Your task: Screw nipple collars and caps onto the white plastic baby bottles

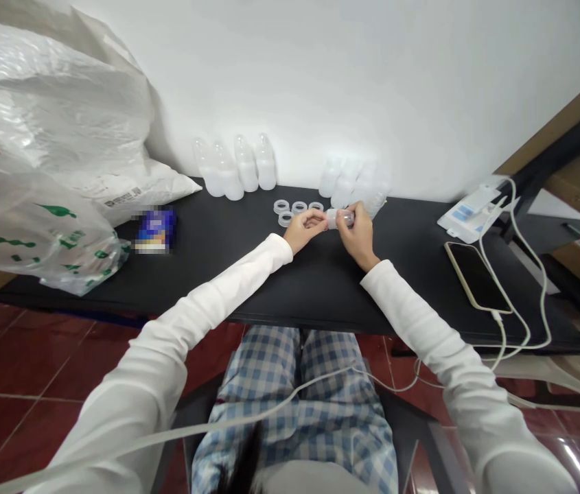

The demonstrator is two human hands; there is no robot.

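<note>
Above the table's middle, my left hand and my right hand meet at a baby bottle top. It lies sideways, a whitish ring with a clear dome pointing right. My left fingers pinch its left end, and those of my right hand are closed round the domed side. Several translucent white rings lie flat just behind my left hand, partly hidden by it. Upright against the wall at the left stand several clear-domed bottle tops or small bottles. A cluster of whitish translucent bottle parts stands behind my right hand.
White plastic sacks and a green-printed bag crowd the left side, with a blurred blue packet beside them. A phone on a white cable and a white-blue box lie right on the black table.
</note>
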